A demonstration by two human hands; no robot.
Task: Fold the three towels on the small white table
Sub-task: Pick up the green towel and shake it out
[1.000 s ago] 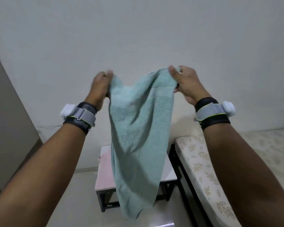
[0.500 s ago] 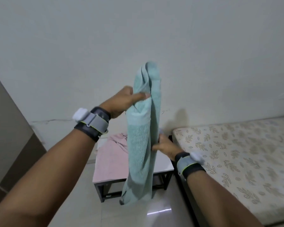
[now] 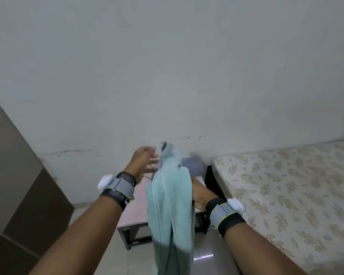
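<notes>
Head view: the teal towel (image 3: 170, 203) was clamped mid-length by the right hand (image 3: 200, 192), probably for halving; the left hand (image 3: 144, 163) was spread apart beside it.

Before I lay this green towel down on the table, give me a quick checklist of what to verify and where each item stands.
1. Right hand grips the green towel: ok, the towel hangs over it.
2. Left hand grips the towel: not ok, fingers spread, beside the top edge.
3. Towel folded lengthwise: ok, doubled in a long strip.
4. Towel clear of the floor: cannot tell, its lower end leaves the picture.
5. Landing spot on the small white table: not ok, pink towel covers most of it, grey towel at the back.
</notes>
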